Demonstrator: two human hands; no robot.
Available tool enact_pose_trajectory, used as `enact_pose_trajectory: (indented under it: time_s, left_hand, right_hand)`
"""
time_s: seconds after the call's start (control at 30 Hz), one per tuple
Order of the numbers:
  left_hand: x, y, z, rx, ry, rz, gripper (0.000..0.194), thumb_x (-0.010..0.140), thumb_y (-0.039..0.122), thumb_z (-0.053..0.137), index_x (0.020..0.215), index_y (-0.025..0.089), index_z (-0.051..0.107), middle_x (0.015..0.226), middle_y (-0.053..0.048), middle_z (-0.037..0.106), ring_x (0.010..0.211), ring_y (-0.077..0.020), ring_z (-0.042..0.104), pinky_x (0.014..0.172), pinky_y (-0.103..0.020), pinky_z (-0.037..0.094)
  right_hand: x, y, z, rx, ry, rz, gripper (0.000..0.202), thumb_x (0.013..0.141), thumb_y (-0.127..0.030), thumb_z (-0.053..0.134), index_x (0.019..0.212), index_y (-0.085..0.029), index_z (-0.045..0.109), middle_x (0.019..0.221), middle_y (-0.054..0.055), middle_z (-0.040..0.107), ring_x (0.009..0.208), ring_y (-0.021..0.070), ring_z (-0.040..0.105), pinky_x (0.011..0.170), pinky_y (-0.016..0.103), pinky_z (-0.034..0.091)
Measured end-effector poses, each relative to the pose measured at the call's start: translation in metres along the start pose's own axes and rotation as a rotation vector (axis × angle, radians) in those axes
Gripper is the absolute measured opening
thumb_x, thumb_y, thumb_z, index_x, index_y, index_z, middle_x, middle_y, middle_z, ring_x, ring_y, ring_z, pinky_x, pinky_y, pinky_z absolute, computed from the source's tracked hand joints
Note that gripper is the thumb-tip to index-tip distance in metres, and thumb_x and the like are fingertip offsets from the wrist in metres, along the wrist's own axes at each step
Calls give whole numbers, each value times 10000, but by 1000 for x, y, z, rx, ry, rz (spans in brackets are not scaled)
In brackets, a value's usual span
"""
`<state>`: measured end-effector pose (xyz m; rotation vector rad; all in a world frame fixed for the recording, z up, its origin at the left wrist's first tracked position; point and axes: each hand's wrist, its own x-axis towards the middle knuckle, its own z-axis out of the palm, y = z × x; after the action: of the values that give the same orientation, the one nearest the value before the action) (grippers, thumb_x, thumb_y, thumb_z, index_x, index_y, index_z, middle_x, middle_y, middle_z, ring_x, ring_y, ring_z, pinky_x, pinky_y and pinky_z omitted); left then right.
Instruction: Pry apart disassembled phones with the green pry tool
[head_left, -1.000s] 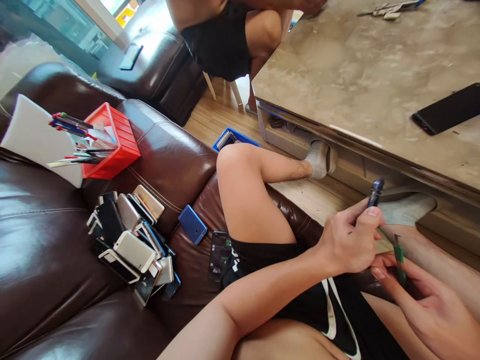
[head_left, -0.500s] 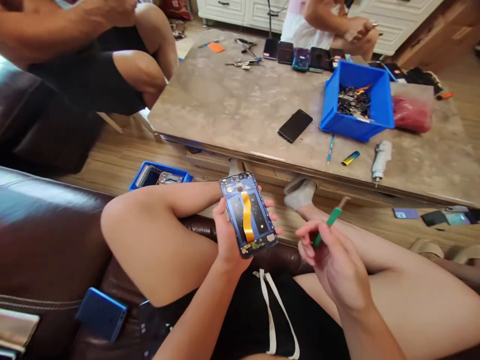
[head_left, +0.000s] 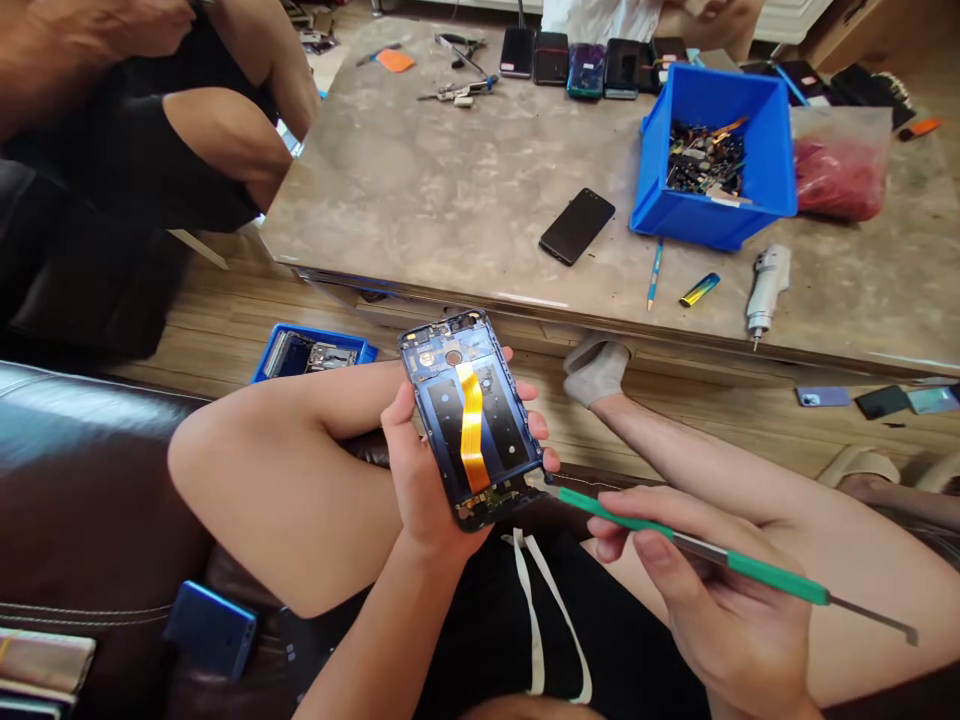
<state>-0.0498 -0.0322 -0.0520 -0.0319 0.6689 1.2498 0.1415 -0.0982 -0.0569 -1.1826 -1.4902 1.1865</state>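
My left hand is wrapped round an opened phone, tilted above my lap with its inside facing up. A wide orange ribbon cable runs down the middle of the blue and black housing. Between the fingers of my right hand lies a green-handled pry tool. Its flat tip meets or hovers just over the phone's lower right corner; I cannot tell which. The tool's hooked far end points to the lower right.
On the table stand a blue bin of small parts, a black phone, a pencil, a lighter and an electric screwdriver. A blue phone lies on the sofa. Another person sits at left.
My right hand has turned the pry tool so its tip points left and brought it to the phone's lower corner. The phone has shifted slightly left and nearer the camera.
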Motion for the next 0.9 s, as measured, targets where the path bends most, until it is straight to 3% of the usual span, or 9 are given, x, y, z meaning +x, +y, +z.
enact_pose_trajectory:
  time_s: [0.3,0.5,0.7,0.9]
  left_hand:
    - [1,-3,4,69,49,26,705,966,646,267,1196,122,678,926,-109,675,680,-228,654,575,-399,592]
    - [1,-5,-4,88,-41,-21,704,951,663,312,1239,138,681,964,-125,704,730,-262,695,637,-437,614]
    - [0,-7,-7,156,-72,-36,690,954,657,321,1231,136,679,976,-107,694,736,-245,685,631,-388,597]
    - [0,-14,-10,312,31,11,626,942,642,377,1196,157,680,949,-90,676,704,-209,650,608,-345,589]
  right_hand:
    - [2,3,-1,3,-56,10,378,996,-83,624,1303,-291,697,1041,-1,755,843,138,749,780,221,651]
    - [7,-2,-3,-55,-162,-74,350,975,-52,640,1248,-258,715,1023,-9,745,882,115,730,787,189,626]
    - [13,-3,-7,-95,-214,-114,332,973,-42,638,1227,-243,713,1034,-4,741,912,122,715,807,205,614]
    - [9,-9,-8,-283,-327,-253,384,971,-30,611,1315,-194,653,1162,49,723,1029,178,711,948,283,607]
